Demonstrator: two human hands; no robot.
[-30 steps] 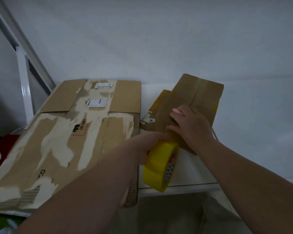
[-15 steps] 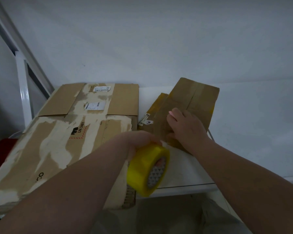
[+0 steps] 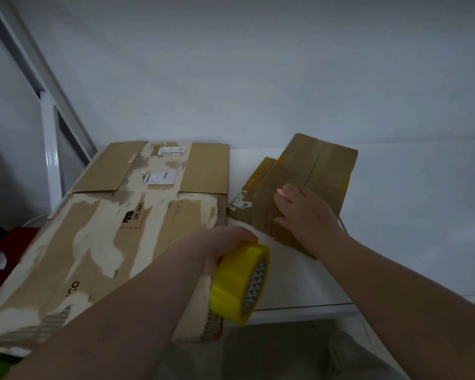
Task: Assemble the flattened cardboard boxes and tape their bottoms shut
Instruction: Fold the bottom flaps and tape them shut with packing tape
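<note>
A small brown cardboard box (image 3: 318, 165) lies on the white table (image 3: 409, 215) with its flaps folded over. My right hand (image 3: 306, 212) rests on its near end, fingers spread over the cardboard. My left hand (image 3: 225, 242) grips a yellow roll of tape (image 3: 237, 283) and holds it above the table's front edge, left of the small box. A large flattened cardboard box (image 3: 107, 231) with torn, peeled patches and white labels lies at the left.
A white wall rises behind the table. A white metal frame (image 3: 51, 149) stands at the far left, with something red (image 3: 14, 242) low beside it. The table's front edge (image 3: 299, 311) runs just below the tape roll.
My left hand has carried the tape roll left and toward me, away from the small box. My right hand has stayed on the box's near end.
</note>
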